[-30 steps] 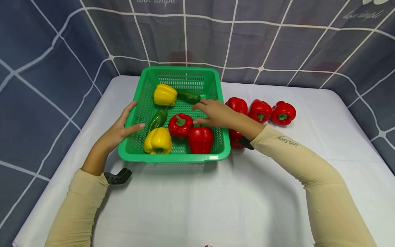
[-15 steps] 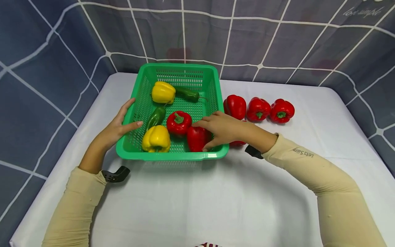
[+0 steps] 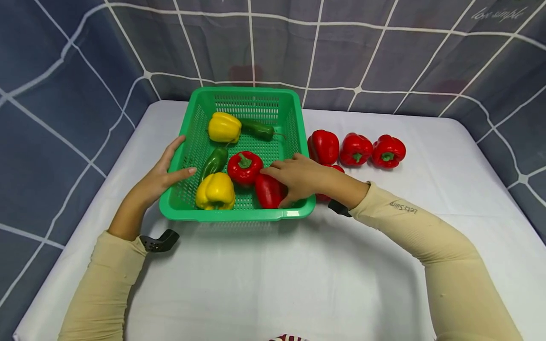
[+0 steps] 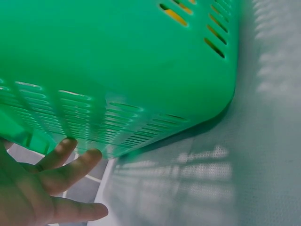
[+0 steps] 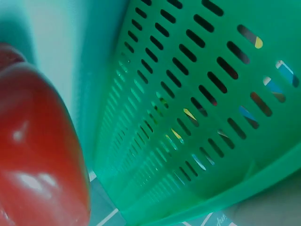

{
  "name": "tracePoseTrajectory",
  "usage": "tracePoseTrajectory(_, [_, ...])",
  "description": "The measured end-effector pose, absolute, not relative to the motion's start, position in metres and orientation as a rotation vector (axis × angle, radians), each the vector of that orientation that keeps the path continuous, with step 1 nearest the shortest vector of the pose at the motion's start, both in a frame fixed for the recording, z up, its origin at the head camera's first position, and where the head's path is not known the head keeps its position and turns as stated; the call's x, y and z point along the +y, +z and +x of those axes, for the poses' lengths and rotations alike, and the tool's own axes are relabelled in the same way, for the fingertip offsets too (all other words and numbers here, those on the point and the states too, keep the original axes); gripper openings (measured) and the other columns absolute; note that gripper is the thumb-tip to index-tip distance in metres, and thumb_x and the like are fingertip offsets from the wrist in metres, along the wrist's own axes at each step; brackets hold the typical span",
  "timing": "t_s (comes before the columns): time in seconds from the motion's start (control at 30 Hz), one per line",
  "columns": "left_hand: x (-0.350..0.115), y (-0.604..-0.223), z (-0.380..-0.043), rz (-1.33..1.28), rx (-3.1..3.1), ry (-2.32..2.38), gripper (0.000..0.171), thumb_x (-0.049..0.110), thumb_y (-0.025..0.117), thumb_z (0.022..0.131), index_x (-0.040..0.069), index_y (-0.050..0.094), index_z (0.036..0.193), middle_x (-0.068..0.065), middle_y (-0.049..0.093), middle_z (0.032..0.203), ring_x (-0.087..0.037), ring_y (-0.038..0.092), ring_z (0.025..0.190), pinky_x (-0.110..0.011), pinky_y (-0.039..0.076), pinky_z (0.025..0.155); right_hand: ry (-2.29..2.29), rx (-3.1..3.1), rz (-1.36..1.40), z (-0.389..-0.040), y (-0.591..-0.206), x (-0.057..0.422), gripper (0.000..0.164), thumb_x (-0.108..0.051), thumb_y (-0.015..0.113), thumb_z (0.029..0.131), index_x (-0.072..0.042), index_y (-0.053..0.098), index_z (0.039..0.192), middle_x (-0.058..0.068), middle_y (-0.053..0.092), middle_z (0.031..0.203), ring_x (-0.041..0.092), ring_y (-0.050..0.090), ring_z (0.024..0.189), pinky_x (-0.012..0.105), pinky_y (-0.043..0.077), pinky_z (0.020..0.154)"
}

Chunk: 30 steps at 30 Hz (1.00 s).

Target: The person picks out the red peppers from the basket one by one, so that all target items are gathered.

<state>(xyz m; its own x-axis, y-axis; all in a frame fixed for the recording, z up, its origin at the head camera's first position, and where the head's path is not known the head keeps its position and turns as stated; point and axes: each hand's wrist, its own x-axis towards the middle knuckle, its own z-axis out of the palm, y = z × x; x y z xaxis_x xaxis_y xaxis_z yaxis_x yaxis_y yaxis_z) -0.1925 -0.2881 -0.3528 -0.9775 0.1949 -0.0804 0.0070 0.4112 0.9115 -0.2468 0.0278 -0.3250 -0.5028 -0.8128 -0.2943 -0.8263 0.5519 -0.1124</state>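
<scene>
My left hand (image 3: 159,182) steadies the left rim of a green plastic basket (image 3: 230,216), thumb over the edge. In the left wrist view, its straight, spread fingers (image 4: 77,172) lie along the basket's outer wall. Inside the basket's front right corner, my right hand (image 3: 298,177) grips a red bell pepper (image 3: 268,192), covering its right side. Another red bell pepper (image 3: 244,163) with a green stem sits just left of it. Also in the basket are a front yellow bell pepper (image 3: 215,192), a back yellow bell pepper (image 3: 223,127) and two long green peppers (image 3: 216,161).
Right of the basket, several red bell peppers (image 3: 356,149) lie on the white-covered table (image 3: 273,270); one (image 3: 337,167) is partly hidden under the right forearm. A red bell pepper (image 5: 40,155) fills the left of the right wrist view. Grey-blue checked cloth (image 3: 341,52) stands behind.
My right hand has come down from above the basket's middle onto the front-right red bell pepper and now grips it. That pepper has tipped slightly. My left hand stays at the rim.
</scene>
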Motion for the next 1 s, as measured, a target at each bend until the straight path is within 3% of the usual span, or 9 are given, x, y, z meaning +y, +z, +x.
tracePoseTrajectory(0.5, [-0.286, -0.356, -0.193, 0.186, 2.495, 1.596, 0.083, 0.023, 0.055, 0.088, 0.03, -0.003, 0.147, 0.0, -0.015, 0.153, -0.028, -0.016, 0.139, -0.066, -0.006, 0.103, -0.23, 2.441, -1.385, -0.253, -0.319, 0.041, 0.083, -0.04, 0.076, 0.066, -0.018, 0.038, 0.136, 0.003, 0.047, 0.123, 0.018, 0.044, 0.111, 0.032, 0.049, 0.083])
tracePoseTrajectory(1.0, [-0.289, -0.355, -0.191, 0.178, 2.516, 1.59, 0.083, 0.024, 0.054, 0.088, 0.031, -0.004, 0.147, 0.001, -0.015, 0.153, -0.027, -0.018, 0.138, -0.067, -0.008, 0.102, -0.433, 2.481, -1.387, -0.255, -0.296, 0.059, 0.086, -0.04, 0.076, 0.065, -0.02, 0.035, 0.138, 0.002, 0.043, 0.126, 0.015, 0.042, 0.114, 0.031, 0.051, 0.082])
